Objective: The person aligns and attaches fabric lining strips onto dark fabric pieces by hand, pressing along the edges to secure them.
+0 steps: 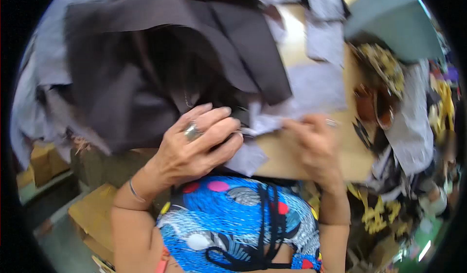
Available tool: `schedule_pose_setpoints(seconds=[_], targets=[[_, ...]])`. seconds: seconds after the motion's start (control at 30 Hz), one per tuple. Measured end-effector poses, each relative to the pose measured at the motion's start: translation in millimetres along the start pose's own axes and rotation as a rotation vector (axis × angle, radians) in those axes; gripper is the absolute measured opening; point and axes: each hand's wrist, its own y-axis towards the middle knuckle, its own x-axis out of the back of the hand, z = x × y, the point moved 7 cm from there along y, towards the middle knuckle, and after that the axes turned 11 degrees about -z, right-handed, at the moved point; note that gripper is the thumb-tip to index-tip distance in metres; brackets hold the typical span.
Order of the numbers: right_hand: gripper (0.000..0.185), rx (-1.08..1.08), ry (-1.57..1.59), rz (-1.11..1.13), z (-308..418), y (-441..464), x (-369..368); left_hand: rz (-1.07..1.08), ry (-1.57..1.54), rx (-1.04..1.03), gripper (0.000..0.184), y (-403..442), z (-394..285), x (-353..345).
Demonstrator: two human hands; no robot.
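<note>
A large dark brown-grey piece of fabric (112, 88) lies bunched in front of me, its folds forming a deep shadowed hollow. My left hand (202, 141), with a ring and a bracelet, has its fingers curled at the fabric's near edge and presses on it. Between my two hands stretches a small pale grey-white strip of cloth (265, 122). The blurred right hand (316, 144) pinches the strip's right end, over the table. More pale cloth (248, 158) hangs just below the left fingertips. What lies under the left fingers is partly hidden.
Light wooden table (277, 161) beneath the work. Pale grey cloth pieces (321, 86) lie on it and hang at the right (408, 122). A brown container (374, 105) and a dark, blurred tool-like item (362, 134) sit at the right edge. A cardboard box (95, 210) stands lower left.
</note>
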Motion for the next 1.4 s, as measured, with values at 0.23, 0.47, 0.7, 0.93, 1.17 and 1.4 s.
schedule_pose_setpoints(seconds=[0.23, 0.47, 0.7, 0.93, 1.17, 1.4], targets=[[0.054, -0.253, 0.248, -0.604, -58.9, -9.2, 38.9, -0.012, 0.117, 1.189, 0.049, -87.2, 99.3, 83.0], [0.058, -0.181, 0.192, -0.539, -55.4, -17.6, 24.6, -0.447, -0.632, 1.152, 0.077, -87.1, 95.5, -1.4], [0.063, -0.123, 0.082, -0.526, -50.6, -19.5, 29.6, -0.008, 0.005, 0.991, 0.095, -9.8, 94.0, -16.0], [0.064, -0.120, 0.103, -0.551, -51.1, -22.9, 34.0, -0.436, -0.442, 0.963, 0.078, -1.7, 106.4, -42.9], [0.063, -0.126, 0.121, -0.588, -49.0, -24.4, 38.0, -0.765, -1.157, 1.315, 0.064, 1.1, 123.5, -62.2], [0.063, -0.126, 0.130, -0.640, -52.4, -28.0, 42.3, -0.806, -1.046, 1.365, 0.035, 15.3, 151.5, -27.7]])
